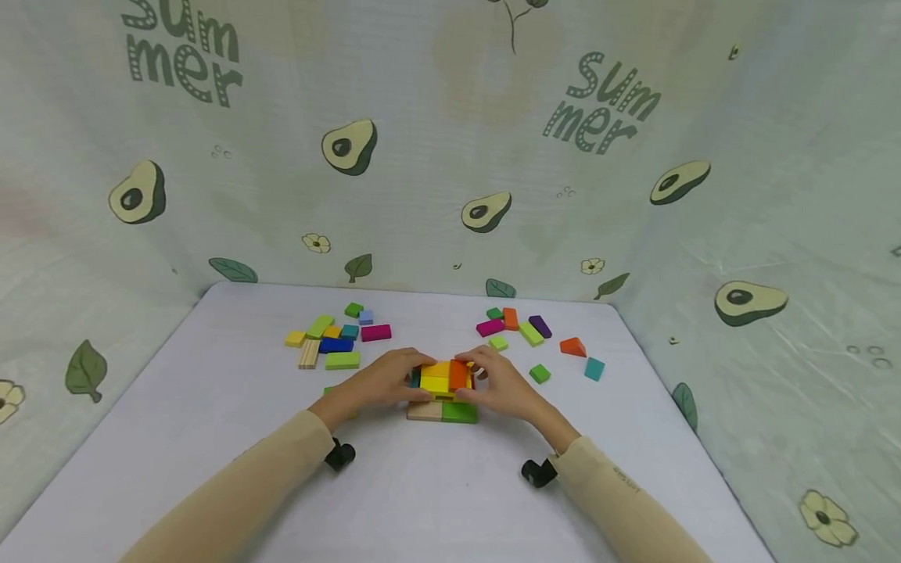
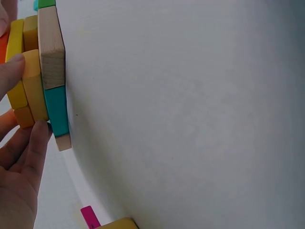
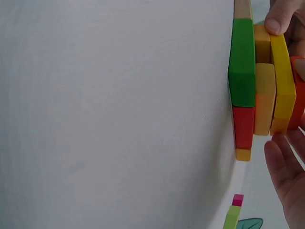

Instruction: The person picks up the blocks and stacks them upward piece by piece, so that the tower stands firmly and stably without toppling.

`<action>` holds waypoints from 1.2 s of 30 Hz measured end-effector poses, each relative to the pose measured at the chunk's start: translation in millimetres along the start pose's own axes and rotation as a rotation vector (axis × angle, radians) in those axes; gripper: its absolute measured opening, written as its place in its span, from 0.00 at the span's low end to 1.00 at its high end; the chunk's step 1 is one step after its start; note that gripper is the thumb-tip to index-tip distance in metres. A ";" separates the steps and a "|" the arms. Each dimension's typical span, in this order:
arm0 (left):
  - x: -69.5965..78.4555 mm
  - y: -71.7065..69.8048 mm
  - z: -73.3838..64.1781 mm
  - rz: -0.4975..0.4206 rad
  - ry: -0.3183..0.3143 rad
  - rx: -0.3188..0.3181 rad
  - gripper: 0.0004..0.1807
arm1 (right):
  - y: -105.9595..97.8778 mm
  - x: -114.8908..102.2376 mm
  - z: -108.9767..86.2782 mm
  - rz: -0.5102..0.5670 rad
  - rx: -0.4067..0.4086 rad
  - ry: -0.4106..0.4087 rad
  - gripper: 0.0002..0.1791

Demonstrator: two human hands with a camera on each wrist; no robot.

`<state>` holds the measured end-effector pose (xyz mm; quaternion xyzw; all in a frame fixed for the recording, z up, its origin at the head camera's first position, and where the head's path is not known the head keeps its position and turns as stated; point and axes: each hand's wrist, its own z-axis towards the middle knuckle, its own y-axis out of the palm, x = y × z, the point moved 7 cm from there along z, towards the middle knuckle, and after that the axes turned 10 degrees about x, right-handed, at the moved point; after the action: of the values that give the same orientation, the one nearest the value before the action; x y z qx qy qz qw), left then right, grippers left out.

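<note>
A layered stack of wooden blocks stands mid-table between the two hands. Its bottom layer shows a plain wood block (image 1: pixel 425 411) and a green block (image 1: pixel 460 413) in front, with a teal block (image 2: pixel 58 112) and a red block (image 3: pixel 243 128) along the sides. Yellow blocks (image 1: pixel 435 384) form the upper layers. An orange-red block (image 1: pixel 458 375) lies on top at the right. My right hand (image 1: pixel 503 383) pinches this block between thumb and fingers. From the left, my left hand (image 1: pixel 387 379) grips the yellow layers, thumb in front and fingers behind.
Behind the stack on the left lies a loose group of blocks, including a blue block (image 1: pixel 336 345) and a magenta block (image 1: pixel 376 332). More are scattered at the back right, among them a purple block (image 1: pixel 540 326) and a teal block (image 1: pixel 594 368). Printed cloth (image 1: pixel 422 219) encloses the table.
</note>
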<state>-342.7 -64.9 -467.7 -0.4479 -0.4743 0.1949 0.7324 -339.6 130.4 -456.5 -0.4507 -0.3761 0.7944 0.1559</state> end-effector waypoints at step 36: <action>-43.0 -51.6 -0.3 0.000 -0.006 0.042 0.40 | -1.0 4.8 2.1 -0.022 -0.042 0.033 0.33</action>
<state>-370.0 -122.5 -446.7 -0.4317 -0.4724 0.2060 0.7403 -344.1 133.0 -458.0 -0.4627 -0.3951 0.7770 0.1613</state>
